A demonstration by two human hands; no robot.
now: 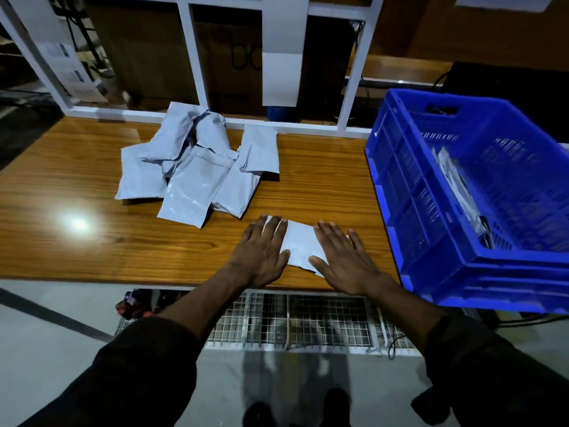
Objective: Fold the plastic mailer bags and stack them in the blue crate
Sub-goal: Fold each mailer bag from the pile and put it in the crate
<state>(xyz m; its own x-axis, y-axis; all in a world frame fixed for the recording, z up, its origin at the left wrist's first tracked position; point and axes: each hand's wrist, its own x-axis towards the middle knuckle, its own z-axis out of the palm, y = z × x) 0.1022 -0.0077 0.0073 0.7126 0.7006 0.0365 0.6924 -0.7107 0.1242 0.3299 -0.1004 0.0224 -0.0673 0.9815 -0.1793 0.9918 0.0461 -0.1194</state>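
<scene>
A: From the head view, we see the folded mailer bag [300,243] lying flat on the counter [77,186], its long axis running left to right.

B: Our left hand [261,252] presses its left end, our right hand [346,260] its right end, fingers straight and flat, gripping nothing; the bag's bare middle shows between them.

A: Beyond our left hand, farther up the counter, we see the pile of unfolded mailer bags [197,167], pointing various ways.

B: The blue crate [431,211] stands just to the right of our right hand, with bags [458,186] leaning inside.
</scene>
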